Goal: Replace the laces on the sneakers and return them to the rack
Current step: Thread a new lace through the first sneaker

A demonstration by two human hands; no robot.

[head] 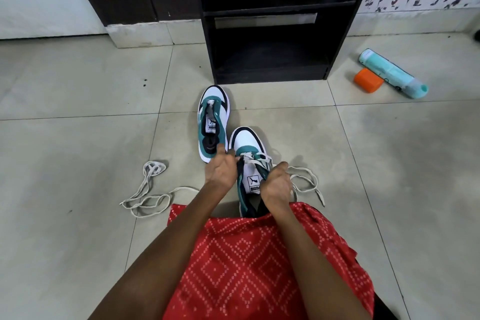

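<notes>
Near sneaker lies on the floor, far sneaker at its 11 o'clock, rack at 12. Left hand fingers grip its eyelet edge; right hand fingers pinch its lace.

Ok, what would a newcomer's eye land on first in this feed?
The left hand and right hand grip the white-and-teal sneaker at centre, its off-white lace trailing to the right. Just beyond it stands the second sneaker, tongue exposed, with a loose lace lying on the tiles at left. A red patterned garment fills the bottom foreground.
</notes>
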